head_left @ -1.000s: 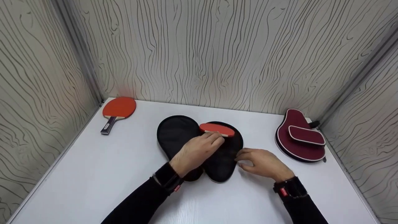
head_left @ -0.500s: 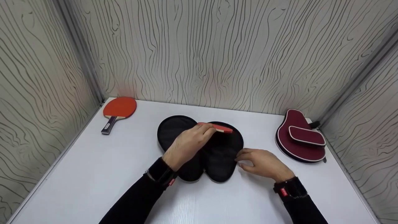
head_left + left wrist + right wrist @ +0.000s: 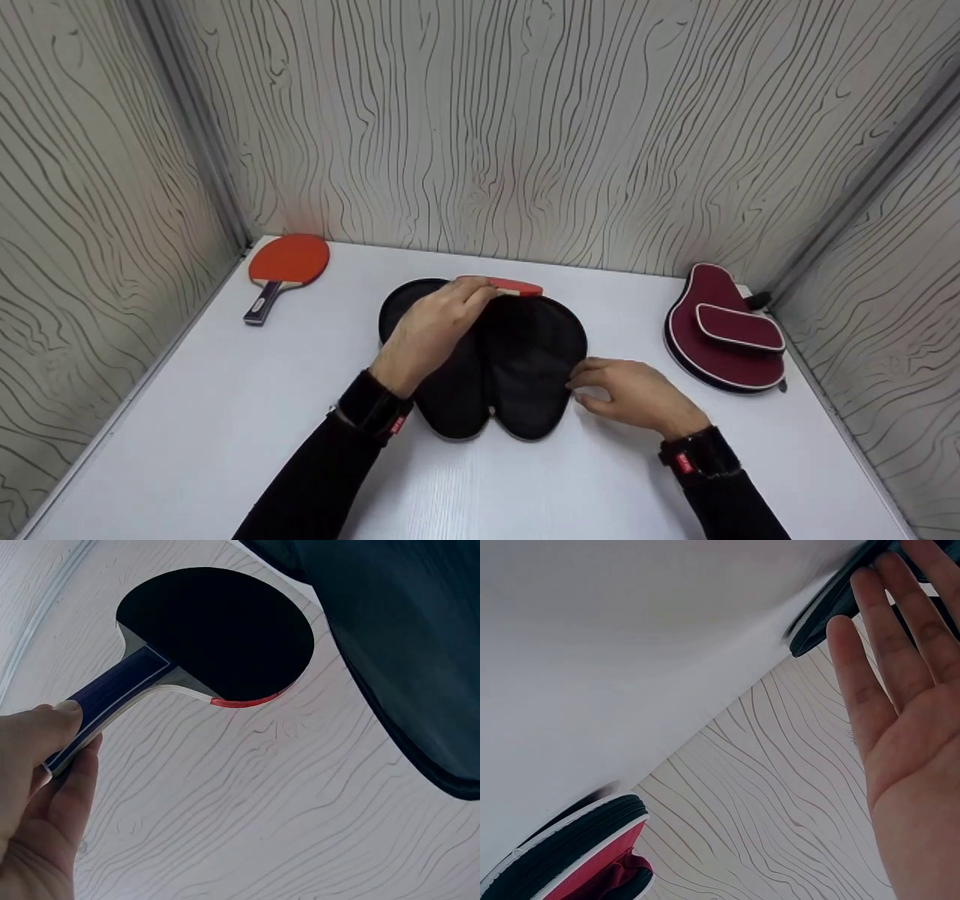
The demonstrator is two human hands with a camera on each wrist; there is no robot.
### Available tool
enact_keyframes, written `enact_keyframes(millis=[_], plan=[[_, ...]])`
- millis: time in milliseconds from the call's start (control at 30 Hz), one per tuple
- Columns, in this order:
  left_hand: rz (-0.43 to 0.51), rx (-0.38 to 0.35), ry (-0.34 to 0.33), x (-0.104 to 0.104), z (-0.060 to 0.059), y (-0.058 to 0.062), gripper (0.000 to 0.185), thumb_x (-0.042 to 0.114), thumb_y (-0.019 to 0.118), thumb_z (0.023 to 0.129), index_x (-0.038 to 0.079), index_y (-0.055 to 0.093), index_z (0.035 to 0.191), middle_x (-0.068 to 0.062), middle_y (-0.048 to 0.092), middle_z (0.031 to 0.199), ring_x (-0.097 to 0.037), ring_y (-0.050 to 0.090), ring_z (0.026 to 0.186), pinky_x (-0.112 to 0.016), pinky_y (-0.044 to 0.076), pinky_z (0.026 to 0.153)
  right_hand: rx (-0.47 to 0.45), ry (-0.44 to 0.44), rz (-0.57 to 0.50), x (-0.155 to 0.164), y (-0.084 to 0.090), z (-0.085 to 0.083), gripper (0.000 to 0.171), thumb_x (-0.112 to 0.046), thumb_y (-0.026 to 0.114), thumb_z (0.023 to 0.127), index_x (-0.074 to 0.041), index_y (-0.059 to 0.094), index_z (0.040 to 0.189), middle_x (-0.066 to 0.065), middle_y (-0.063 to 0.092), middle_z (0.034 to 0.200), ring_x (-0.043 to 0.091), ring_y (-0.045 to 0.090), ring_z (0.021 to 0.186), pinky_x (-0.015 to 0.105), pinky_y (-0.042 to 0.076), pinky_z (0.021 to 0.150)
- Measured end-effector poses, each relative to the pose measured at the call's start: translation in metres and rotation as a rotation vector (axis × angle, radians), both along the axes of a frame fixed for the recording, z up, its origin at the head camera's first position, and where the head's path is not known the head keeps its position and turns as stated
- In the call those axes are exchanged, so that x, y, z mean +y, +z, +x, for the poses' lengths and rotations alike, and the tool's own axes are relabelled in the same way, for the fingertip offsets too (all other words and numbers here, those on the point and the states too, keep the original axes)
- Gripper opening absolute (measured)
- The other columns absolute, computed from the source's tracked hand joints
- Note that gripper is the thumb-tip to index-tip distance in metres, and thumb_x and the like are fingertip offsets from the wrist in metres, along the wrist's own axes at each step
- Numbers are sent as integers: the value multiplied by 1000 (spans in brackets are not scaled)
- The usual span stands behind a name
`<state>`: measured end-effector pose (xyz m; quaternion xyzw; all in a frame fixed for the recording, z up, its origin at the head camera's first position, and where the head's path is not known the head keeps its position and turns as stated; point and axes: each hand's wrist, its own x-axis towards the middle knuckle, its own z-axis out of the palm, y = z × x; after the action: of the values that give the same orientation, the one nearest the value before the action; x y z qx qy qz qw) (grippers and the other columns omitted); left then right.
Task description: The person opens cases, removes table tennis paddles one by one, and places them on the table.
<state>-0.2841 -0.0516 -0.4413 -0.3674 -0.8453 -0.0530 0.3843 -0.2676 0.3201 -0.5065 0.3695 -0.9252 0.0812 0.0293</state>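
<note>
In the head view my left hand (image 3: 431, 334) holds a table tennis paddle (image 3: 521, 287) above the far part of an unzipped black paddle case (image 3: 536, 360). The left wrist view shows thumb and fingers pinching the end of its dark blue handle (image 3: 112, 690); the black rubber face (image 3: 217, 634) is turned to that camera. Spread flat, the case shows its dark lining in two lobes. My right hand (image 3: 637, 390) is at the case's right edge. Its fingers (image 3: 904, 652) look nearly straight in the right wrist view, touching or very near the rim.
Another paddle (image 3: 289, 259), red side up, lies at the back left of the white table (image 3: 300, 390). A maroon paddle case (image 3: 724, 330) with white piping lies at the right. Wood-patterned panels (image 3: 480, 135) stand around the table.
My left hand has lifted the paddle up and to the left, away from the open case, uncovering more of its lining. The right hand has stayed in place.
</note>
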Motion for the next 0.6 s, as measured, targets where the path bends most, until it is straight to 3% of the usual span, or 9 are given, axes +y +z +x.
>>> enact_keyframes(millis=[267, 600], plan=[[39, 1, 39, -14, -5, 7, 35, -8, 77, 107, 7, 77, 138, -7, 81, 139, -21, 84, 128, -30, 71, 105, -4, -6, 18, 0, 2, 0, 21, -22, 77, 111, -21, 91, 126, -5, 83, 134, 19, 82, 127, 47, 70, 105], [128, -89, 57, -30, -9, 13, 30, -8, 72, 110, 6, 79, 135, -8, 85, 137, -26, 85, 128, -37, 73, 102, -22, -34, 10, 0, 4, 0, 17, -24, 77, 110, -22, 92, 118, -8, 84, 128, 18, 82, 122, 46, 69, 105]])
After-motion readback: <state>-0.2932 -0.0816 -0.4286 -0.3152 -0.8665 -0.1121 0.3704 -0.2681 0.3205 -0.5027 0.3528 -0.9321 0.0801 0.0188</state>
